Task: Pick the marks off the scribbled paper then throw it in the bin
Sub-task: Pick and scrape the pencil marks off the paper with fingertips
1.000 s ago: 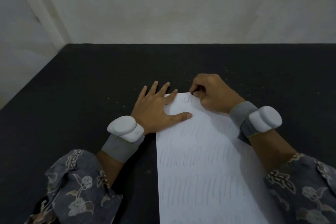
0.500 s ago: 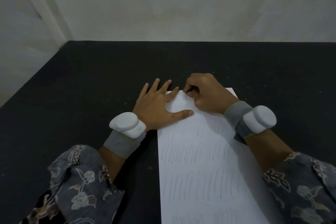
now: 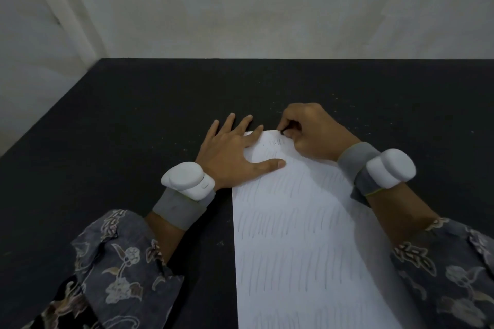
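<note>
A white sheet of paper (image 3: 302, 235) lies on the black table, covered in rows of faint pencil strokes. My left hand (image 3: 235, 152) lies flat with fingers spread and presses down the sheet's top left corner. My right hand (image 3: 312, 133) is curled at the sheet's top edge. Its fingertips pinch a small dark object (image 3: 284, 131) against the paper. The strokes just below those fingertips look fainter than the rows lower down. No bin is in view.
The black table (image 3: 133, 141) runs back to a pale wall, with its left edge at the far left. Small light crumbs are scattered on the tabletop around the paper's top. Both wrists wear grey bands with white devices.
My right hand has shifted a little back and forth along the paper's top edge, still pinching the small dark object. My left hand has stayed flat on the corner.
</note>
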`<state>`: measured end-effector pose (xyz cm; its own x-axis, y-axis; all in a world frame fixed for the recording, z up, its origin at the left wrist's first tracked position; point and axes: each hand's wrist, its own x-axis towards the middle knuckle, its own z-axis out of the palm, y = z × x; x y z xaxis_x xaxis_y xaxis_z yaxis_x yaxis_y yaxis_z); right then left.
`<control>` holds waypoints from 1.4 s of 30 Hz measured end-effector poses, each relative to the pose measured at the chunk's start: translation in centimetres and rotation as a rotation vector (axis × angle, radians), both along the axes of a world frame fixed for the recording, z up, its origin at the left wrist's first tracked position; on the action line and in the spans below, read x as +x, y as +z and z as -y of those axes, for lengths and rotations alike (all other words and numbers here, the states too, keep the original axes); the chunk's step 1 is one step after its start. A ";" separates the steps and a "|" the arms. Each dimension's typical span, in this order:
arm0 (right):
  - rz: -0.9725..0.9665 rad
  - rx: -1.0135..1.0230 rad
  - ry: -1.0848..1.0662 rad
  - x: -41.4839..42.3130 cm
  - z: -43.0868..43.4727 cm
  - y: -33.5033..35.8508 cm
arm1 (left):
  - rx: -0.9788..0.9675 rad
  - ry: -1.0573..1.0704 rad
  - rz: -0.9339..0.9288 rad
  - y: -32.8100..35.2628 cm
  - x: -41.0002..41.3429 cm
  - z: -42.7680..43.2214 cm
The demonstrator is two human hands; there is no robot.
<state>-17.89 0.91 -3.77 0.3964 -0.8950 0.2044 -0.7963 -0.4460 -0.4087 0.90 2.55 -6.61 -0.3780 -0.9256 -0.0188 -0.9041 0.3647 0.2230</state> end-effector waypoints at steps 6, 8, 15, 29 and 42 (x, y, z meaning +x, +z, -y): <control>-0.004 -0.062 0.071 1.4 -0.6 -0.4 | -0.014 -0.014 0.000 -0.3 -0.1 0.1; -0.012 -0.039 0.085 1.8 -0.5 -0.4 | -0.019 -0.013 0.002 -0.3 0.0 0.1; 0.015 -0.024 -0.004 0.0 -0.2 -0.1 | -0.004 -0.004 0.001 -0.2 -0.1 0.0; -0.010 0.008 0.037 0.4 -0.4 0.0 | -0.002 -0.005 0.021 0.0 -0.1 -0.1; -0.018 0.039 -0.010 -0.8 -0.3 0.4 | 0.015 -0.008 0.037 0.3 0.0 -0.1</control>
